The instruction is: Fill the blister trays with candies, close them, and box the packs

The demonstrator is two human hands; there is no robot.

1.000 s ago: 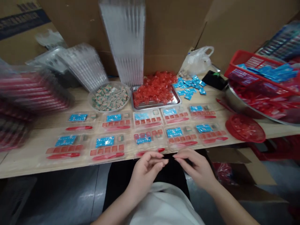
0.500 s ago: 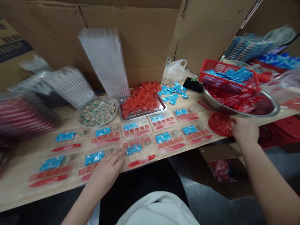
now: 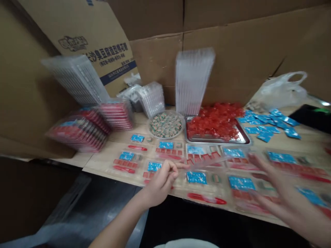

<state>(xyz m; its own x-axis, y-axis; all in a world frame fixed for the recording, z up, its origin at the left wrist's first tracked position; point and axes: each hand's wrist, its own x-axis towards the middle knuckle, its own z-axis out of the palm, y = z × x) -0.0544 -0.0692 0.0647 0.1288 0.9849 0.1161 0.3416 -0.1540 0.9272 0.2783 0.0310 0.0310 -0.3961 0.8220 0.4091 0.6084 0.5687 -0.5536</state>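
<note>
Clear strip (image 3: 210,163) is lying between the hands, above the trays (image 3: 215,188), long axis running roughly left-right; left hand (image 3: 159,184) is curling, fingertips nearest its left end, grip unclear in blur, right hand (image 3: 292,199) is hanging open beyond its right end.

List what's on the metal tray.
A heap of shiny red pieces covers most of the metal tray, with some bare metal showing at the right. Anything beneath the heap is hidden.
</note>
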